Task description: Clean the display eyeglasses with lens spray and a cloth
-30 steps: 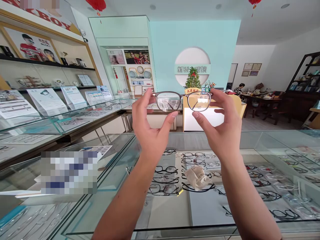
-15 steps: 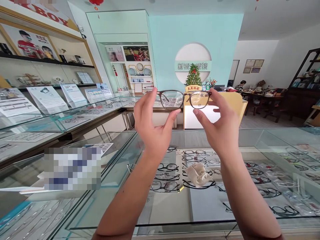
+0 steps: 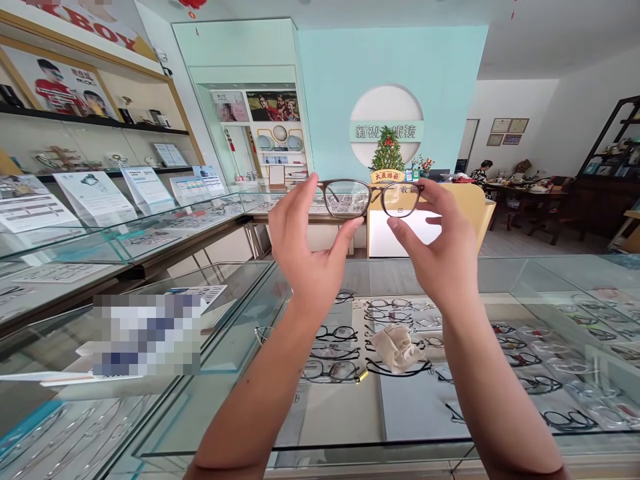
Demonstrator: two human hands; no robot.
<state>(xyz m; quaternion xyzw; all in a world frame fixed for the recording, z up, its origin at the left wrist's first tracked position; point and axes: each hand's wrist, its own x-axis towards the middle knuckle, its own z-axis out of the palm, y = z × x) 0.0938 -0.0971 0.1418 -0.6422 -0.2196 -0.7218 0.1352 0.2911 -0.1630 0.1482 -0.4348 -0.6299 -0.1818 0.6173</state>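
Note:
A pair of dark-rimmed eyeglasses [image 3: 371, 193] is held up in front of me, level with the far counter. My left hand [image 3: 313, 247] grips its left end, fingers behind the upper corner and thumb at the lower rim. At the other end, my right hand [image 3: 440, 240] pinches the frame between fingers and thumb. Through the clear lenses the background shows. Below the hands, a crumpled beige cloth [image 3: 397, 348] lies on the glass display case [image 3: 345, 440], above rows of spectacle frames [image 3: 337, 333].
Another glass counter [image 3: 125, 250] with upright leaflets runs along the left. A blurred-out box [image 3: 147, 337] and papers lie nearer, at left. Beyond stands a yellow-and-white reception desk [image 3: 475, 207] with a plant [image 3: 388, 152]. A person [image 3: 481, 172] sits far back at right.
The eyeglasses and both hands have barely moved, with a slight shift of the left end to the right. The grip is the same.

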